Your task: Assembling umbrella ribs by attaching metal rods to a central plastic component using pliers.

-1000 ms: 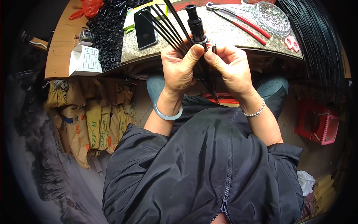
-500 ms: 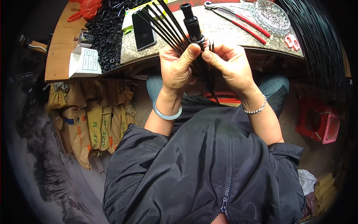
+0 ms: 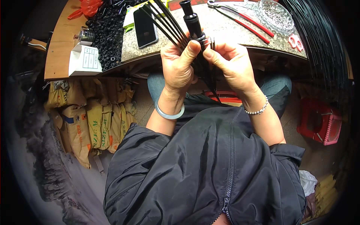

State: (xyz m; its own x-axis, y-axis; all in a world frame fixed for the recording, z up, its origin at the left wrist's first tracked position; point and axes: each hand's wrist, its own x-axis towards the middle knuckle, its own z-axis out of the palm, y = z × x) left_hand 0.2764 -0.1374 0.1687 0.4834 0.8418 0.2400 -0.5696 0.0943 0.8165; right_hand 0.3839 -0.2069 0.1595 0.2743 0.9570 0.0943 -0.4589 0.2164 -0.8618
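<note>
My left hand (image 3: 175, 69) is closed round a fan of thin black rods (image 3: 167, 27) that look like umbrella ribs. Their upper ends spread up and to the left. A stepped black cylinder (image 3: 193, 25) rises between my hands, with a ring at its lower end by my thumbs. My right hand (image 3: 233, 67) pinches at the right of that ring, where several short, thin rod ends (image 3: 213, 43) poke up. Other dark rods slant down below my hands to a point over my lap. Exactly what lies between my right fingertips is hidden.
On the bench lie a phone (image 3: 145, 30), red-handled pliers (image 3: 247, 22), a glass bowl (image 3: 275, 18), pink-handled scissors (image 3: 295, 42) and a heap of small black parts (image 3: 109, 41). A white box (image 3: 85, 62) stands left. Black rods (image 3: 318, 41) hang over the right edge. Sacks (image 3: 78, 127) and a red basket (image 3: 318, 122) are below.
My hands keep nearly the same grip. The cylinder's top and the rods have shifted slightly up and to the left.
</note>
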